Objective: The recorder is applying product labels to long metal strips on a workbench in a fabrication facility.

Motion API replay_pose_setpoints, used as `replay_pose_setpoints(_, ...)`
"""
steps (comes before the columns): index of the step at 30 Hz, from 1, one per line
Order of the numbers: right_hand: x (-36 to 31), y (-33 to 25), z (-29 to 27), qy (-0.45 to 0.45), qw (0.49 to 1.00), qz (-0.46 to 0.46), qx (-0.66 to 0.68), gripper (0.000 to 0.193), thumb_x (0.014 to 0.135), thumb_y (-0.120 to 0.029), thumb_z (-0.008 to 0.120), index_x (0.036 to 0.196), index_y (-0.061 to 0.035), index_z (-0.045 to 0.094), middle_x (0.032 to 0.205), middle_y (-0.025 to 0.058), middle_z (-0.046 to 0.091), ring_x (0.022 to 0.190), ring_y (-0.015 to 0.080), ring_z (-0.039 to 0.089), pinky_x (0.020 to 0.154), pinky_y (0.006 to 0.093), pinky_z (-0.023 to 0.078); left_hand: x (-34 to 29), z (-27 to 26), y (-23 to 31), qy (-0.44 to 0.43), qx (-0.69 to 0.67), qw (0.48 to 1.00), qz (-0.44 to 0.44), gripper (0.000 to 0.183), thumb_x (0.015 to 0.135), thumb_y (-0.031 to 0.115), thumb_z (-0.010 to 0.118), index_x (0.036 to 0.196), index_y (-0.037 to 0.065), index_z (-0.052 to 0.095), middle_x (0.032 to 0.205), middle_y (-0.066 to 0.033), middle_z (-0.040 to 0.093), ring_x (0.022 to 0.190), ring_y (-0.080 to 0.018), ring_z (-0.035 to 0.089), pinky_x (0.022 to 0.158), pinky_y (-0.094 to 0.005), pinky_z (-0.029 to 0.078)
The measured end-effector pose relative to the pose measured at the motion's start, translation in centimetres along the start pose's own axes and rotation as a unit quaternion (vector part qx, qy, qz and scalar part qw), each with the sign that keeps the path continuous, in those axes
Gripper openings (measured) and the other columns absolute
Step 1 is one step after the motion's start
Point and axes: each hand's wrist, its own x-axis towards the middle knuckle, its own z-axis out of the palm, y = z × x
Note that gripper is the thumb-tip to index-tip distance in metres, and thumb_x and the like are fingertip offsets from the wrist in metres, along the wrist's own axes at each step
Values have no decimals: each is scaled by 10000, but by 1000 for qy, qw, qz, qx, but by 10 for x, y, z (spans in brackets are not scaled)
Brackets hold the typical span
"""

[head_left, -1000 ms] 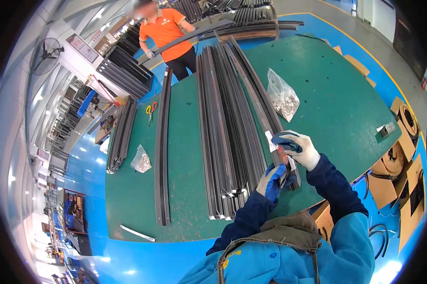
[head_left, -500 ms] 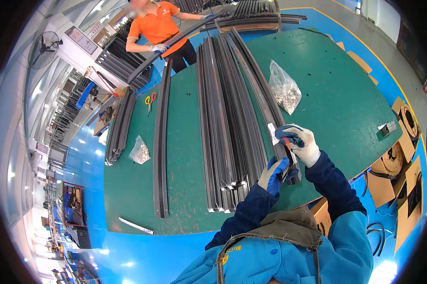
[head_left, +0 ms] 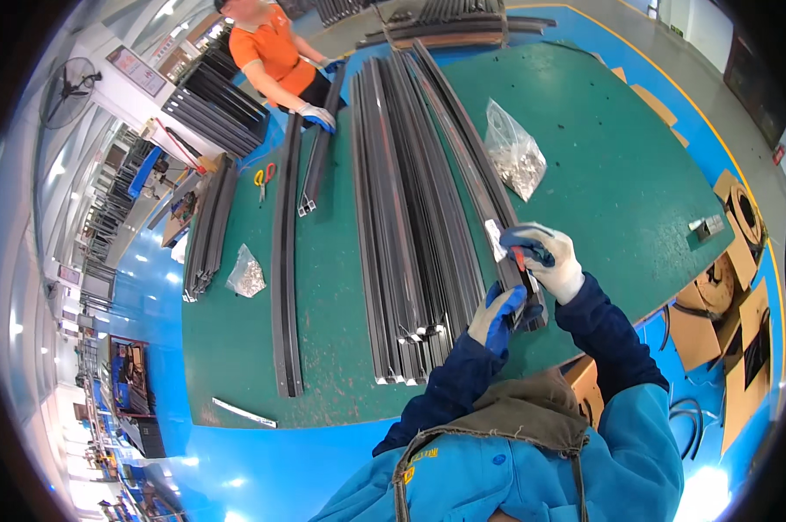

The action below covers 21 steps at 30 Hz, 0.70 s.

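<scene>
Presently, I see from my distant seat the long dark profile (head_left: 480, 178) on the green table (head_left: 637, 200), its near end just under both hands. Its long axis runs away from the person and leans to the left at the far side. The left hand (head_left: 496, 320) is the nearer one to this end; it touches from the left side, fingers bent — whether they close fully around the profile, I cannot tell. The right hand (head_left: 543, 259) is a little farther along, from the right, and it pinches a small red piece (head_left: 519, 257) between thumb and fingers, just above the profile; its exact kind is not clear to me.

The profile looks like metal, straight, with narrow grooves and a dull shine, and a white strip (head_left: 494, 239) lies on it, close to the right hand. The gloves are of pale knit with a blue coating. Beside, on the left, there is a thick bundle of similar profiles (head_left: 410, 200) — and on the right, a soft transparent bag (head_left: 517, 157) with small shiny parts.
</scene>
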Motion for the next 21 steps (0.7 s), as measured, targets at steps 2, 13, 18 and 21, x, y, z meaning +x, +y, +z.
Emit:
replay_pose_setpoints(2, -9, 2, 3, 26, 999, 40, 20, 384, 578, 66, 614, 953, -17, 617, 984, 96, 635, 827, 220, 603, 747, 270, 462, -2, 3, 0, 10, 16, 1000, 9, 245, 866, 115, 516, 1066, -17, 564, 983, -100, 617, 862, -157, 579, 830, -264, 462)
replay_pose_setpoints(13, -96, 3, 22, 248, 870, 299, 303, 451, 848, -137, 579, 1241, 30, 433, 1139, 142, 545, 1019, 198, 537, 911, 263, 409, 10, -10, -10, 58, 119, 991, 26, 299, 842, 126, 543, 1117, 8, 556, 1015, -93, 601, 925, -168, 544, 835, -283, 415)
replay_pose_setpoints(18, -113, 11, 39, 156, 770, 540, 303, 538, 864, -363, 560, 1222, 24, 452, 1089, 149, 550, 884, 207, 556, 762, 273, 455, 7, -13, -14, 79, 223, 971, 16, 367, 831, 134, 558, 1172, 3, 521, 1034, -98, 593, 965, -185, 533, 871, -312, 405)
replay_pose_setpoints(21, -124, 29, 49, 102, 808, 524, 250, 493, 918, -408, 480, 1153, 25, 498, 934, 140, 602, 726, 173, 580, 643, 257, 478, 4, -5, -11, 118, 275, 954, 5, 411, 823, 133, 569, 1204, -2, 499, 1042, -102, 591, 981, -191, 529, 886, -325, 400)
